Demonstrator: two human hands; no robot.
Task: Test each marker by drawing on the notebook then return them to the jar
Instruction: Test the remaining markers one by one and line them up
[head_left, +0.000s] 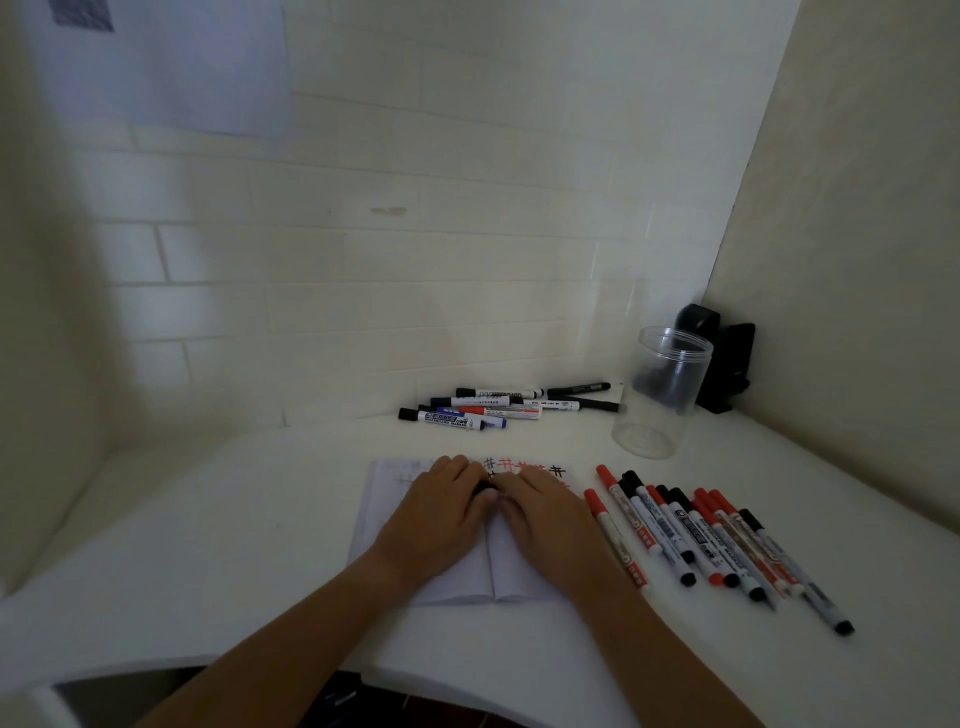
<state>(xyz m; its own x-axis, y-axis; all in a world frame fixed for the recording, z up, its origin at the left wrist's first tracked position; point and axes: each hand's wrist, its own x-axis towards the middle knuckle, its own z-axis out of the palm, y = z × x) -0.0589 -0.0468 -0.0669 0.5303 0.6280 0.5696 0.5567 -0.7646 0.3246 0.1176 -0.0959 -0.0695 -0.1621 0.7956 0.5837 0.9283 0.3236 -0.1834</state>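
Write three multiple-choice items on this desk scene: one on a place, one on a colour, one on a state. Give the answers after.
1. Where does the clear jar stand?
A. On the notebook
B. At the far right of the table, near the corner
C. Left of the notebook

2. What colours are the hash marks on the notebook?
A. Red and black
B. Green and blue
C. Only yellow

3. What state is the jar in?
A. Full of markers
B. Lying on its side
C. Upright, lidless, no markers inside

Answers: 1 B, it stands by the right wall. 2 A, red and black marks show beyond the left hand and right hand. 3 C, you can see straight through it to its bare bottom.
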